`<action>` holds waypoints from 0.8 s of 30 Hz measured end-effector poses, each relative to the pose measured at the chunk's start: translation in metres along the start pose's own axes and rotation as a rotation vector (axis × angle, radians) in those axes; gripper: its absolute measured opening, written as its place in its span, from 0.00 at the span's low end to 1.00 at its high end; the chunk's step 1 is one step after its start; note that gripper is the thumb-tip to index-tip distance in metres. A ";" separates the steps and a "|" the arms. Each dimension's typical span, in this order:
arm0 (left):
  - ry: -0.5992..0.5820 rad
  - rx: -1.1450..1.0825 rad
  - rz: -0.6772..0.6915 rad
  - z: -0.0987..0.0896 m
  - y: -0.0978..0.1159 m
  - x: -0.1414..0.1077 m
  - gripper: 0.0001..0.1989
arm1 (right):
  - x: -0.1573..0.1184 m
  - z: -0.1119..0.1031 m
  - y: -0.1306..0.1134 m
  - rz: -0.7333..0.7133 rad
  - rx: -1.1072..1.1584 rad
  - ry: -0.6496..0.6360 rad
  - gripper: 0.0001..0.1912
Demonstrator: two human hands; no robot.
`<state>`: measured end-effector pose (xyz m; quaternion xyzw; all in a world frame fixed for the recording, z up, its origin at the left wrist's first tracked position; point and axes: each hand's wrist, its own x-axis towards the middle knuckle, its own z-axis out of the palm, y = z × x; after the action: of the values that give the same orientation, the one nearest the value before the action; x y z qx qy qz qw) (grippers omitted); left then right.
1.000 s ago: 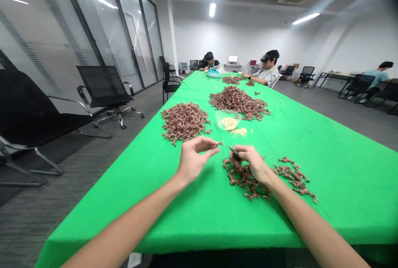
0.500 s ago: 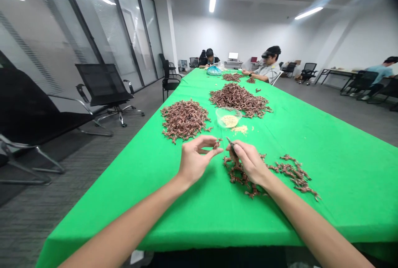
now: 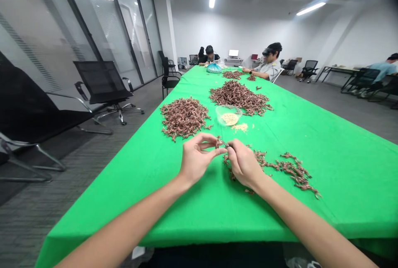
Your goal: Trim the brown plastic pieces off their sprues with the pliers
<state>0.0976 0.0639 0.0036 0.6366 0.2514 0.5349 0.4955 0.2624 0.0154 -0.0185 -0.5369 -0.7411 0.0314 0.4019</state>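
Observation:
My left hand (image 3: 196,158) pinches a small brown, knobbly figure-like piece (image 3: 218,142) between thumb and fingertips. My right hand (image 3: 247,163) is closed around a small metal hand tool (image 3: 224,144); its narrow tip meets the piece, while its handle is mostly hidden in my fingers. Beneath and beside the right hand lies a loose spread of similar brown pieces (image 3: 294,170). Beyond the hands stands a clear plastic bowl (image 3: 218,118) with pale beige bits inside, and more beige bits (image 3: 241,127) lie scattered beside it.
Two heaps of brown pieces, a left heap (image 3: 185,118) and a larger one (image 3: 239,97), lie on the green tablecloth (image 3: 130,193). Farther off are a blue bag (image 3: 214,68) and a seated person (image 3: 269,69). Office chairs (image 3: 102,83) line the left side.
My right hand has moved left, bringing the tool's tip from a small gap away to the piece in my left hand. The left hand keeps its pinch.

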 end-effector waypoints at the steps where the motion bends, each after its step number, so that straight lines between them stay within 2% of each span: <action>1: 0.001 0.004 -0.005 0.000 0.000 0.000 0.20 | 0.000 0.000 0.000 -0.006 -0.014 -0.001 0.15; 8: -0.004 -0.008 -0.017 0.001 0.000 0.000 0.20 | -0.001 0.001 0.002 -0.022 -0.102 -0.006 0.15; 24: -0.024 -0.008 -0.051 0.001 0.000 -0.001 0.22 | -0.001 0.001 0.002 -0.042 -0.145 0.008 0.15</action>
<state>0.0982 0.0624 0.0029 0.6344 0.2594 0.5152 0.5146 0.2633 0.0157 -0.0201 -0.5491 -0.7510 -0.0329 0.3653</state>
